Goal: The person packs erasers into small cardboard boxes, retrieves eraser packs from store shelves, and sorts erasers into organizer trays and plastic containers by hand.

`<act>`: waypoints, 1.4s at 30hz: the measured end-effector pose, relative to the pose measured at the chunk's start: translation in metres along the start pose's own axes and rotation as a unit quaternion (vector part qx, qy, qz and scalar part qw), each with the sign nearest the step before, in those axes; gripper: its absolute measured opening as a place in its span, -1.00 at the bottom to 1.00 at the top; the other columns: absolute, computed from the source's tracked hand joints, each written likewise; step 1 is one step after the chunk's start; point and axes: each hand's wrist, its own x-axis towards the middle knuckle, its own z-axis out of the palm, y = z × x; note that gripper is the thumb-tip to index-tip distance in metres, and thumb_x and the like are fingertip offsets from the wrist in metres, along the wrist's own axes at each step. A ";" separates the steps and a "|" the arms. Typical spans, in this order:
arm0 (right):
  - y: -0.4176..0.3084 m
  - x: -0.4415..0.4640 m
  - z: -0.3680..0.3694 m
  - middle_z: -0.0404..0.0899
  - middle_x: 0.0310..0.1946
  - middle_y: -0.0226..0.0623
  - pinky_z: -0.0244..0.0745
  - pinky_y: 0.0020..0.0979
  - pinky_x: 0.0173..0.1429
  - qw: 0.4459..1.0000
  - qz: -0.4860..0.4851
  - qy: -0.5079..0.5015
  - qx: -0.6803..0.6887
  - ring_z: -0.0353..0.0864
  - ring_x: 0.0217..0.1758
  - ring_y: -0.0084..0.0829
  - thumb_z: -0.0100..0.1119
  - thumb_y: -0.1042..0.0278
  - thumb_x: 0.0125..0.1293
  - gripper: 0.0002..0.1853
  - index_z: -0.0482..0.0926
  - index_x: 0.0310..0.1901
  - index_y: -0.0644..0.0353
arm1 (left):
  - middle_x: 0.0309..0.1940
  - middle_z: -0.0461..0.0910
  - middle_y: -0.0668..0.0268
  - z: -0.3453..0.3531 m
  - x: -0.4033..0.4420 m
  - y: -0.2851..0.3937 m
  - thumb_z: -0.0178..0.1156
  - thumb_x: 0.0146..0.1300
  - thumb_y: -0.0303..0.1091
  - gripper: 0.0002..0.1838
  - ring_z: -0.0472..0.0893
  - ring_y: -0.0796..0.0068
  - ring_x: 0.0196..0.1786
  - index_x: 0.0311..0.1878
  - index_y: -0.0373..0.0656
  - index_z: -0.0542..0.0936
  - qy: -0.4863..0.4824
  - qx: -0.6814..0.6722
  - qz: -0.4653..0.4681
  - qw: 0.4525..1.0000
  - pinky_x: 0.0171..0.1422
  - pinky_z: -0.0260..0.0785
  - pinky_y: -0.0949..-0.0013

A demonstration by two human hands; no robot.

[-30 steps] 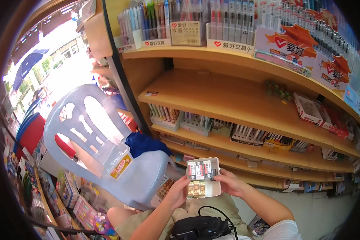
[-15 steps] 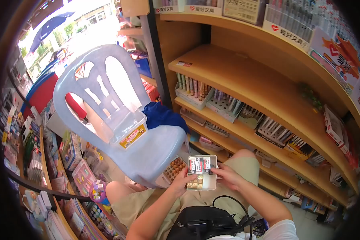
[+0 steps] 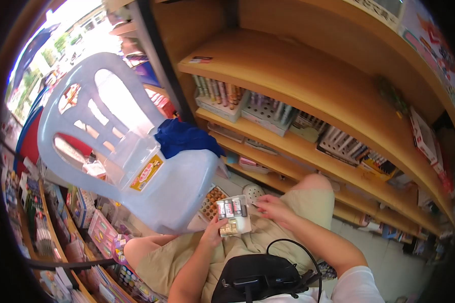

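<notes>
Right hand (image 3: 277, 211) drawn off box (image 3: 243, 224), grip unclear; box gripped by left hand (image 3: 214, 232), lower centre; blocks (image 3: 229, 208) packed, one corner unfilled.

The location is identified as a stationery shop by the tiered wooden shelves (image 3: 288, 65), on which pens (image 3: 221, 92) are racked upright in display trays (image 3: 215, 108), and by the left-hand racks (image 3: 71, 264), in which packaged goods (image 3: 102, 230) are closely stocked.

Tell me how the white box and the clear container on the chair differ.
The white box is opaque; the clear container is see-through, with a yellow label. The left hand holds the white box; the clear container rests on the chair.
</notes>
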 end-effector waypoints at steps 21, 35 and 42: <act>-0.047 -0.050 -0.038 0.51 -0.21 -0.50 0.45 -0.44 -0.14 0.986 -0.050 -0.151 0.058 0.46 -0.18 -0.64 0.11 -0.07 0.23 -0.55 0.45 0.03 0.04 | -0.07 0.52 0.21 0.123 -0.048 0.049 0.22 0.06 -0.48 -0.48 0.57 0.38 -0.06 0.13 -0.24 0.33 -0.021 0.135 -0.070 0.988 0.06 0.45 0.29; -0.019 -0.161 -0.165 0.55 -0.11 -0.35 0.51 -0.55 -0.12 0.993 -0.009 -0.116 -0.016 0.57 -0.16 -0.62 0.22 -0.09 0.14 -0.39 0.41 0.09 0.20 | 0.07 0.44 0.23 0.289 -0.006 -0.031 0.23 0.12 -0.43 -0.36 0.50 0.47 0.05 0.27 -0.26 0.22 -0.264 0.383 -0.314 0.828 0.14 0.37 0.41; 0.032 -0.202 -0.212 0.57 -0.17 -0.33 0.52 -0.54 -0.16 0.993 -0.076 0.000 0.089 0.58 -0.23 -0.59 0.19 0.10 0.18 -0.52 0.44 0.04 0.24 | 0.14 0.37 0.23 0.327 0.009 -0.091 0.13 0.26 -0.22 -0.38 0.43 0.54 0.11 0.31 -0.25 0.16 -0.368 0.355 -0.340 0.789 0.17 0.31 0.48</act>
